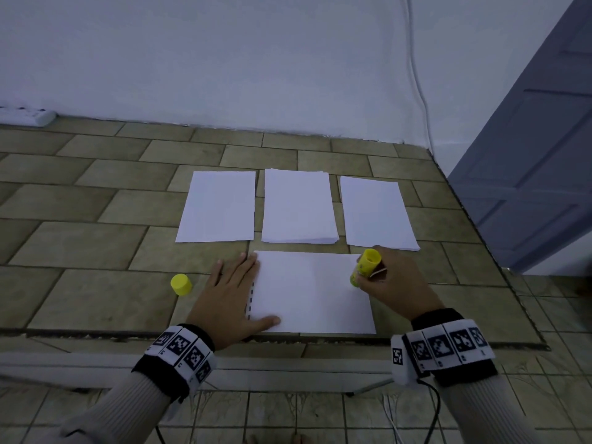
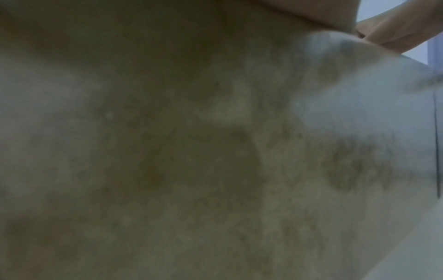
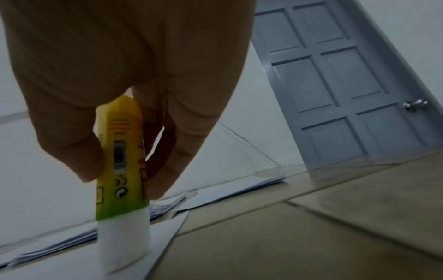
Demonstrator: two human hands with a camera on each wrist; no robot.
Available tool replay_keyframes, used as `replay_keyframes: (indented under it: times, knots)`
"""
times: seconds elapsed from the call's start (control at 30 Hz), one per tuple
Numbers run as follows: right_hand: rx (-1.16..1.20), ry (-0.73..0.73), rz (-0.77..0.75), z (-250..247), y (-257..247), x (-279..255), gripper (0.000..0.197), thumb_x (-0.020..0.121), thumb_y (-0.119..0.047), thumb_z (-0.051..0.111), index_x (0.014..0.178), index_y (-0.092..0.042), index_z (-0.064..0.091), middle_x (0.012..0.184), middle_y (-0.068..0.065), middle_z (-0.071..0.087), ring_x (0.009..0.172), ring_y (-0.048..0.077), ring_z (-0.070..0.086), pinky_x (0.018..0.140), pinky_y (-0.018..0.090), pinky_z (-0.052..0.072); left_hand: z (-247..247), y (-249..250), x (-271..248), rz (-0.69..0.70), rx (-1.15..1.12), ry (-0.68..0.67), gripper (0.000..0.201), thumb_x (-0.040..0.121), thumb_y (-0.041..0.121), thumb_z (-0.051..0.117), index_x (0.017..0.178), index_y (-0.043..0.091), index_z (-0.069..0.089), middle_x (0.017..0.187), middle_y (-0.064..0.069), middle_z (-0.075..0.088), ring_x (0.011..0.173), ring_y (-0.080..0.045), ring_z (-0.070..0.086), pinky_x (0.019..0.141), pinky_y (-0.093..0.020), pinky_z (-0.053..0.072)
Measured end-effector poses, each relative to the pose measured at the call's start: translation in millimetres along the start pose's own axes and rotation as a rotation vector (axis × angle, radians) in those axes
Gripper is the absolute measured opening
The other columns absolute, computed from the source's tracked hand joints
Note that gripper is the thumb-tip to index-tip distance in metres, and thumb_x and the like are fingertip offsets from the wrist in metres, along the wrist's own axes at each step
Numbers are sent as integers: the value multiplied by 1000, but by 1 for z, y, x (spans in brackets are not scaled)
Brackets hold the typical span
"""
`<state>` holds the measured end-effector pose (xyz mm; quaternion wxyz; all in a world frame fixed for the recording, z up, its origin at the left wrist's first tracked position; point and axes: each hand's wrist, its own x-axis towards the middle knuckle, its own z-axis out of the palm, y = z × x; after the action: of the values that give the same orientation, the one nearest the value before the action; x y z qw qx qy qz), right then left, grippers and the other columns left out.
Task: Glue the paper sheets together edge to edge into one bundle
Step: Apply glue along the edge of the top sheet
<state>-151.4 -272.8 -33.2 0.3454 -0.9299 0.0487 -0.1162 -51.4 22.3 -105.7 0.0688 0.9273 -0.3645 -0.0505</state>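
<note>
A white sheet (image 1: 312, 293) lies crosswise on the tiled surface in front of me, with a dashed line along its left edge. My left hand (image 1: 235, 291) lies flat with straight fingers on that left edge. My right hand (image 1: 389, 283) grips a yellow glue stick (image 1: 365, 267), uncapped, its white tip (image 3: 124, 244) pressed down on the sheet's right edge (image 3: 165, 233). Behind lie three paper piles: left (image 1: 219, 206), middle (image 1: 299, 206), right (image 1: 378, 214). The yellow cap (image 1: 181, 284) stands left of my left hand. The left wrist view is a blur of tile.
The tiled surface (image 1: 80, 245) ends at a white wall behind and drops off at the near edge (image 1: 128, 334). A grey door (image 1: 538, 149) stands at the right. A white power strip (image 1: 25, 116) lies at the far left, and a cable (image 1: 416, 75) runs down the wall.
</note>
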Motion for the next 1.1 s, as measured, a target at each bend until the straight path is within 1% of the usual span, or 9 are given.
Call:
replay_keyframes:
  times: [0.2,0.37,0.43,0.53,0.63,0.73,0.8,0.97,1.1]
  knots:
    - [-15,6,-32,11,-6,-2,13,80,-15,69,78,-9,58,76,5,61,69,18,60,65,41,54,-3,2,-1,5,-8,-9,130,62,102,13,155,12,5,162,2,-4,149,-13,-7,121,-46,-5]
    - [147,-145,-138,40,-47,-3,12,84,-17,68,88,-9,60,88,4,62,76,14,61,67,31,55,-4,3,-1,11,-10,-1,134,57,104,13,155,13,2,161,4,-7,148,-11,-9,120,-45,-7]
    - [175,-210,-164,52,-62,-2,13,84,-17,68,90,-9,60,92,5,61,79,15,61,69,32,56,-4,3,-1,19,-15,11,134,58,103,15,155,12,4,161,3,-6,148,-12,-8,119,-44,-9]
    - [171,-285,-192,68,-80,1,19,82,-18,70,93,-8,60,93,7,60,80,18,60,71,36,56,0,1,0,41,-16,36,131,62,101,19,155,9,14,162,-1,4,150,-16,1,119,-45,-5]
    - [166,-326,-220,79,-93,1,22,81,-18,72,95,-8,59,95,9,59,84,21,59,76,38,54,4,-2,1,58,-57,46,117,73,92,18,150,6,32,160,-6,22,148,-22,17,118,-47,5]
    - [138,-357,-246,87,-98,2,26,81,-20,72,100,-6,59,98,12,59,86,24,57,78,40,50,8,-5,1,77,-63,62,101,80,79,31,147,4,38,157,-9,30,146,-26,25,115,-49,10]
    - [118,-381,-249,89,-98,3,27,83,-21,71,102,-7,59,100,11,58,87,25,56,79,42,50,9,-6,1,81,-48,67,100,78,76,37,148,4,37,157,-10,31,146,-25,22,115,-50,11]
    - [152,-367,-250,83,-94,0,22,83,-17,69,98,-5,59,97,11,59,86,23,57,79,43,51,7,-5,1,69,-25,41,112,77,89,21,149,4,34,158,-8,27,147,-23,20,116,-48,8]
    - [171,-340,-222,76,-81,-3,22,82,-20,70,95,-4,60,94,10,61,83,22,59,74,42,53,4,-2,0,44,-1,22,128,65,99,18,154,8,21,162,-3,12,150,-17,6,120,-46,-1]
